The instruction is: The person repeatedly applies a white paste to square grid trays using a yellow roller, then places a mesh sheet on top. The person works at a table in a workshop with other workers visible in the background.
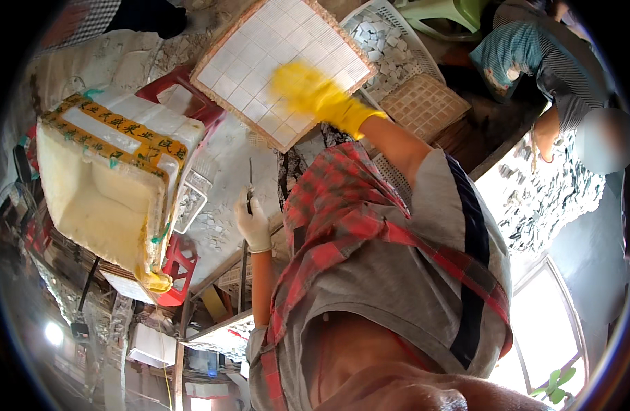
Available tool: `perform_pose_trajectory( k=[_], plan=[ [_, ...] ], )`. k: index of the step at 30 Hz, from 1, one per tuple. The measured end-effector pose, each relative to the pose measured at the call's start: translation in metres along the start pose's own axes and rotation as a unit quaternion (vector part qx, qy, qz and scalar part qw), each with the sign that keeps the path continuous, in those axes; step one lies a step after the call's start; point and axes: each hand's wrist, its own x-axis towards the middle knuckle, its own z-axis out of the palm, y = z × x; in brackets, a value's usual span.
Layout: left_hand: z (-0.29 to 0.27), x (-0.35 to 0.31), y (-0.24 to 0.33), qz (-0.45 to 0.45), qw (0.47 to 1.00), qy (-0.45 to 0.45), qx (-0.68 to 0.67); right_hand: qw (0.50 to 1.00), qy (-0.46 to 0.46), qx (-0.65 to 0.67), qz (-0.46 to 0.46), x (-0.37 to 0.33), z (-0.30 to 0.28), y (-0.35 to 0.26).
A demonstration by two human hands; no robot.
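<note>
The right hand [303, 89], in a yellow rubber glove, lies over the tiled panel [243, 68] at the top of the view, covering its middle and a little of the side toward four o'clock. The panel is a pale board ruled into squares, with a rough brown edge, and it reaches out past the glove toward nine, eleven and one o'clock. Motion blurs the glove, so I cannot tell whether its fingers are bent or spread, or whether they press on the squares. The left hand [253, 225], in a white glove, lies well apart, between six and seven o'clock from the yellow one; it is closed around the dark handle of a thin pointed tool [251, 179], whose tip aims at twelve o'clock, toward the panel. Pale worktop [226, 164] shows around that tool. From the right hand, a white crate [353, 19] of pale chips sits at two o'clock and a brown gridded tray [425, 106] at three. A large foam box [109, 198] with yellow tape stands at eight o'clock, open side facing down the view. A small white basket [194, 198] is near the left hand, around ten o'clock from it.
</note>
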Motion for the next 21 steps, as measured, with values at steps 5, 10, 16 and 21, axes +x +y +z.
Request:
perform_pose_trajectory(
  k=[5, 10, 16, 21],
  plan=[
    [-0.093, 0.03, 0.112, 0.2, 0.975, 0.085, 0.044, 0.916, 0.223, -0.201, 0.266, -0.054, -0.071, 0.135],
    [-0.237, 0.136, 0.122, 0.059, 0.968, 0.243, -0.023, 0.939, 0.253, -0.177, 0.149, -0.008, -0.123, 0.085],
    [-0.311, 0.338, -0.078, 0.097, 0.944, 0.052, 0.312, 0.985, 0.134, 0.014, 0.106, 0.064, -0.169, -0.079],
    [-0.28, 0.41, -0.042, 0.095, 0.953, 0.113, 0.267, 0.998, 0.053, -0.014, 0.021, 0.113, -0.17, -0.169]
  ],
)
